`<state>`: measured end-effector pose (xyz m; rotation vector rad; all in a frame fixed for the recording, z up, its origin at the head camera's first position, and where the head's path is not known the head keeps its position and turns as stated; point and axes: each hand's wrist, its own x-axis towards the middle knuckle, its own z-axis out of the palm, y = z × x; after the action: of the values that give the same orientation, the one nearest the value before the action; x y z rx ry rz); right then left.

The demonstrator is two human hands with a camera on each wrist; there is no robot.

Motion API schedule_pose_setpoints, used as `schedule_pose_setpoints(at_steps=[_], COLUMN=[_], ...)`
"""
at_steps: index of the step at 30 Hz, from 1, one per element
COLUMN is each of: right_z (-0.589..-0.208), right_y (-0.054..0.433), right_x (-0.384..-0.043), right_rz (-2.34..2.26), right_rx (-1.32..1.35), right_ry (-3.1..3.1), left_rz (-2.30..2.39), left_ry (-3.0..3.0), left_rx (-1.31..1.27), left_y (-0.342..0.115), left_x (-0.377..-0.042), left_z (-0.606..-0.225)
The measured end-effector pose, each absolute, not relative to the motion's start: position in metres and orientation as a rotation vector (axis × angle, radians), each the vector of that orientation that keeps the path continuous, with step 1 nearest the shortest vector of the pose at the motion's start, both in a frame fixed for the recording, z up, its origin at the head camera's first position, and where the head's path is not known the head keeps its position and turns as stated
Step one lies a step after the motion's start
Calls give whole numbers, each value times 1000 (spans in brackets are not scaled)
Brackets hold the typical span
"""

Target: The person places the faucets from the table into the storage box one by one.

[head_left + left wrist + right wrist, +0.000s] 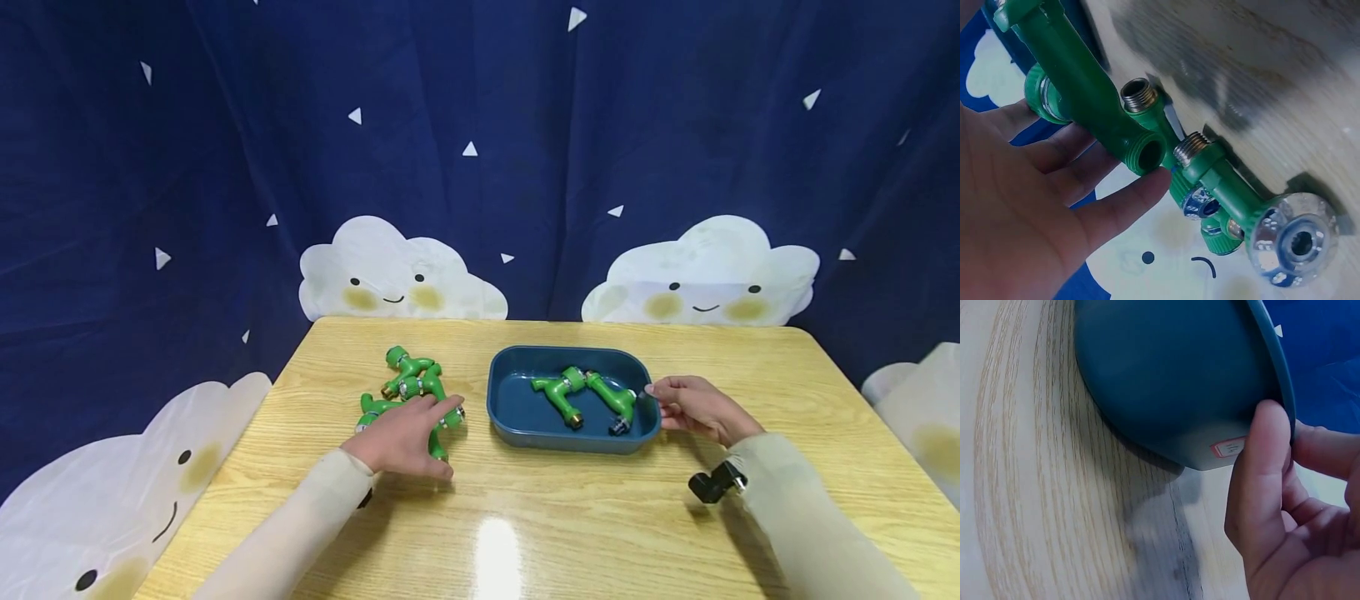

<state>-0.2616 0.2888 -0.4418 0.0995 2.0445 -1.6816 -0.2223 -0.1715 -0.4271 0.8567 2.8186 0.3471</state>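
Note:
Over a small heap of green plastic taps (408,367) on the left of the table, my left hand (408,435) reaches with fingers spread. In the left wrist view those fingers lie against one green tap (1079,75), not curled round it; other taps with threaded metal ends (1210,169) lie beyond. My right hand (693,407) pinches the right rim of a dark blue plastic bin (555,440); its thumb (1266,444) presses the outer wall. Two green taps lie inside the bin, one at the middle (558,396) and another near the right end (613,398).
The wooden table (570,525) extends around the bin, with its far edge at a dark blue curtain (480,167) printed with clouds and white triangles. A black bracket (716,482) is at my right wrist. A small label (1229,447) is on the bin's outside.

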Motion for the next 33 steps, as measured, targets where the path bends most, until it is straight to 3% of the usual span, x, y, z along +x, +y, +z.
schedule_pose_setpoints(at_steps=[13,33], right_z=[-444,-445], right_y=[284,291], right_x=[-263,-263], right_rz=[-1683,-1692], right_rx=[56,88], right_ry=[2032,2035], left_rz=[423,580], left_ry=[2826,2751], left_rx=[842,898], left_y=[-165,-130], left_x=[-213,-234], left_z=[-410,-380])
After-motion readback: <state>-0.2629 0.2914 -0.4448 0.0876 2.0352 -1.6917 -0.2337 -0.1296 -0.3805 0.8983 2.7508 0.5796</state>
